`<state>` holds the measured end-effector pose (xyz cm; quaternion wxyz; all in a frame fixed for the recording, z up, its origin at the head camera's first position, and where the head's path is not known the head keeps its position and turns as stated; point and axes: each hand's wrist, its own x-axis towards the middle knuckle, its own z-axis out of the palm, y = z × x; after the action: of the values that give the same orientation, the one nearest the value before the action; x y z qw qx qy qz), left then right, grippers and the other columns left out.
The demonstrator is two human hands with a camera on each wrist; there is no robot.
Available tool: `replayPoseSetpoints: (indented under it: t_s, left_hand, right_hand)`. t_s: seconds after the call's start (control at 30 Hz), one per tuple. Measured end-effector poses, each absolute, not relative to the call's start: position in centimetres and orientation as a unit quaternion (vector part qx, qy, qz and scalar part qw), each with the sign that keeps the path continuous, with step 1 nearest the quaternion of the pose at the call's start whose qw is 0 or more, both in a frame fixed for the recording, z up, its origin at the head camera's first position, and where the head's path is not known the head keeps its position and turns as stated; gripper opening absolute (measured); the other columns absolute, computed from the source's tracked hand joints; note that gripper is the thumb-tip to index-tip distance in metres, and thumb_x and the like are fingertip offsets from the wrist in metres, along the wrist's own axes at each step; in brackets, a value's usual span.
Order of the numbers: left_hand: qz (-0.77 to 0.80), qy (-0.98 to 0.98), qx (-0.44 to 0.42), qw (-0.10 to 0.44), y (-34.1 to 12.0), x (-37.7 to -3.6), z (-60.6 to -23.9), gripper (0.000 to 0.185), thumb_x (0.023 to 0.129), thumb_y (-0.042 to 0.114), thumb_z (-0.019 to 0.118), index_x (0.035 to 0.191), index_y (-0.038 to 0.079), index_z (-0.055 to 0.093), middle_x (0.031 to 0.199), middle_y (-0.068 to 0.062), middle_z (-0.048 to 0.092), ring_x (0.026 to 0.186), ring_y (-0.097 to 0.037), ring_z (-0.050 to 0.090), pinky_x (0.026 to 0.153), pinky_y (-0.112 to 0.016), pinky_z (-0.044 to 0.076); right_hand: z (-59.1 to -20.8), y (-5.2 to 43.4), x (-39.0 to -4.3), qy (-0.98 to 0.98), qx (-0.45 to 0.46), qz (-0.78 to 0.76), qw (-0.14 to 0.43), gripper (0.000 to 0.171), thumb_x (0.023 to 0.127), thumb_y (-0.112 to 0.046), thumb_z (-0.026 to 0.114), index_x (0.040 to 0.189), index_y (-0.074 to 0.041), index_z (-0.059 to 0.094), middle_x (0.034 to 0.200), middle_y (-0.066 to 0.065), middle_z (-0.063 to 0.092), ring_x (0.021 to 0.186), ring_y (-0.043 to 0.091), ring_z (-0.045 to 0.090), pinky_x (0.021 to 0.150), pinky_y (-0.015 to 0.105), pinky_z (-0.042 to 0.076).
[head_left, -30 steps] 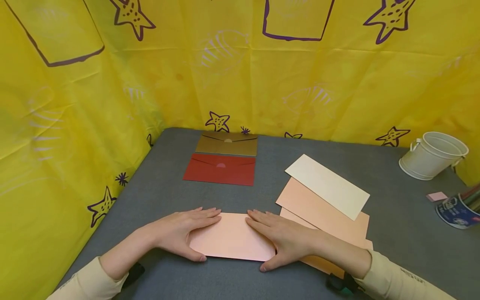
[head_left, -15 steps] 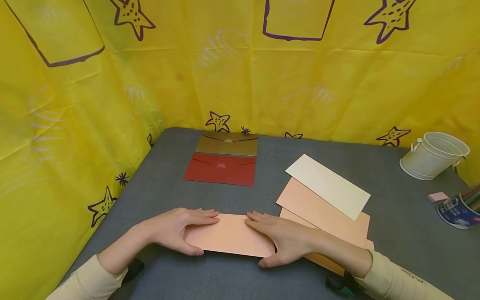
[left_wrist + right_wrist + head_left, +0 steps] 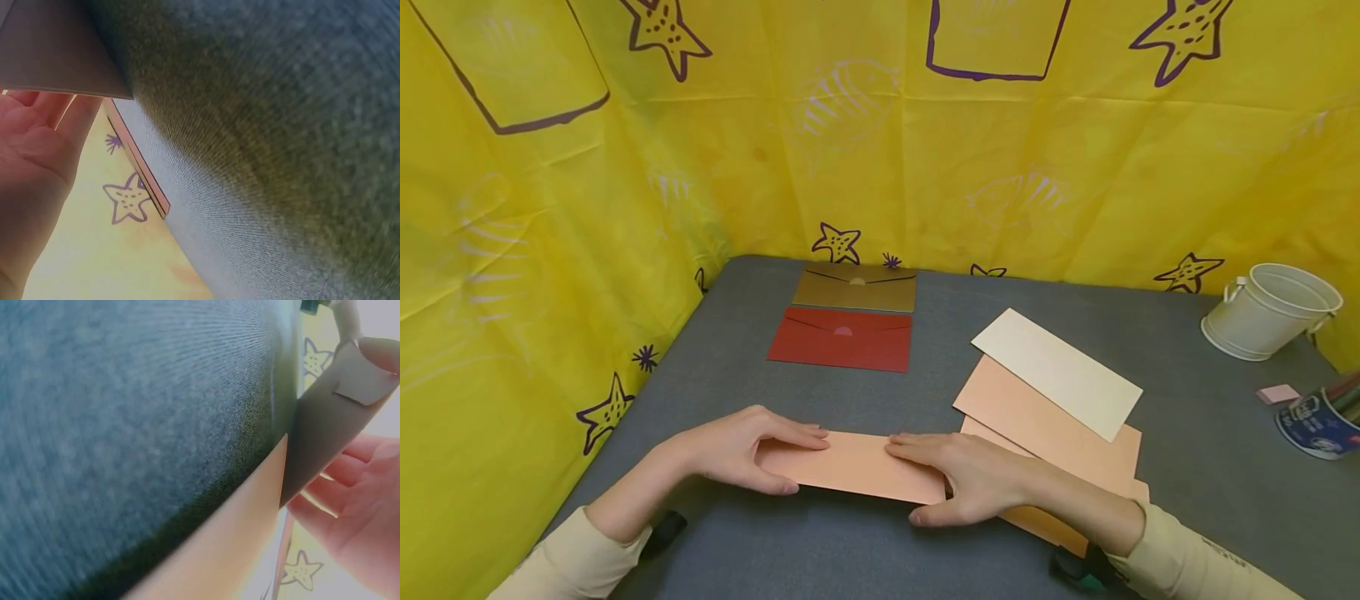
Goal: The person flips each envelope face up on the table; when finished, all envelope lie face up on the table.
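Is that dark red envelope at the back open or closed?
Closed: the dark red paper envelope lies flat on the grey table, its flap folded down onto the body.

Two envelopes (image 3: 850, 315), five paper sheets (image 3: 1052, 371), one bucket (image 3: 1268, 310), one cup (image 3: 1318, 417).

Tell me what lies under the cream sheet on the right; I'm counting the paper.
Under the cream sheet lie two overlapping peach sheets, with an orange edge lowest. The right hand covers their near ends, so any others stay hidden.
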<state>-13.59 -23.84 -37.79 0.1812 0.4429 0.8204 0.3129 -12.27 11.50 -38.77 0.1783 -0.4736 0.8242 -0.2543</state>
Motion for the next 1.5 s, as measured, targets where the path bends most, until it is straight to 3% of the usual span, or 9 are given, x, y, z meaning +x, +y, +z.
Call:
replayPoseSetpoints:
  t_s: [0.3,0.47,0.57,0.77,0.93,1.2,1.5]
  left_hand:
    - [0.347,0.804,0.458,0.155,-24.4,-13.7,-37.4,0.039,0.090,0.031,0.071,0.127,0.018,0.068,0.127,0.000,0.064,0.117,-0.016,0.060,0.095,-0.031,0.049]
    - [0.369,0.789,0.474,0.126,-24.3,-13.7,-37.1,0.032,0.090,0.026,0.072,0.120,0.015,0.071,0.118,0.000,0.068,0.108,-0.015,0.065,0.087,-0.029,0.053]
    - [0.391,0.782,0.472,0.111,-24.2,-13.7,-36.9,0.028,0.089,0.021,0.073,0.115,0.014,0.074,0.114,0.001,0.070,0.104,-0.015,0.067,0.084,-0.028,0.053]
    - [0.439,0.777,0.444,0.080,-24.3,-13.7,-36.8,0.019,0.084,0.012,0.078,0.103,0.015,0.078,0.100,0.004,0.074,0.089,-0.013,0.071,0.074,-0.027,0.056]
    - [0.453,0.783,0.425,0.045,-24.3,-13.9,-36.8,0.018,0.081,0.009,0.080,0.098,0.016,0.080,0.092,0.006,0.075,0.080,-0.010,0.071,0.064,-0.025,0.056]
    - [0.477,0.768,0.427,0.026,-25.0,-14.5,-37.2,0.023,0.080,0.000,0.078,0.101,0.011,0.079,0.093,0.000,0.075,0.082,-0.014,0.072,0.066,-0.026,0.056]
    - [0.473,0.784,0.397,0.063,-26.1,-15.0,-37.4,0.026,0.083,-0.005,0.073,0.105,0.007,0.077,0.097,-0.003,0.075,0.087,-0.015,0.071,0.070,-0.024,0.055]
  right_hand:
    - [-38.9,11.4,-12.6,0.806,-0.478,-0.315,0.150,0.059,0.089,-0.040,0.065,0.142,-0.016,0.053,0.141,-0.002,0.052,0.124,0.010,0.053,0.099,0.031,0.046]
    - [-39.1,11.6,-12.7,0.805,-0.474,-0.334,0.124,0.052,0.088,-0.036,0.067,0.136,-0.018,0.060,0.132,-0.005,0.059,0.098,0.000,0.060,0.075,0.018,0.049]
    - [-39.1,11.7,-12.9,0.804,-0.472,-0.345,0.104,0.047,0.087,-0.033,0.069,0.131,-0.018,0.064,0.125,-0.007,0.063,0.082,-0.003,0.058,0.061,0.013,0.044]
    - [-39.2,11.6,-13.2,0.797,-0.466,-0.375,0.087,0.039,0.088,-0.026,0.071,0.126,-0.018,0.068,0.115,-0.009,0.068,0.074,-0.003,0.056,0.053,0.013,0.040]
    - [-39.4,11.5,-13.6,0.785,-0.470,-0.399,0.064,0.031,0.088,-0.015,0.072,0.119,-0.017,0.071,0.098,-0.011,0.071,0.052,-0.007,0.048,0.042,0.011,0.034]
    - [-39.9,11.8,-14.3,0.787,-0.472,-0.396,0.038,0.026,0.087,-0.006,0.070,0.112,-0.013,0.074,0.094,-0.005,0.073,0.053,-0.006,0.040,0.045,0.010,0.028]
    - [-39.9,12.2,-14.6,0.815,-0.446,-0.367,0.055,0.017,0.089,-0.008,0.069,0.102,-0.014,0.076,0.082,-0.013,0.069,0.063,-0.006,0.053,0.056,0.014,0.045]
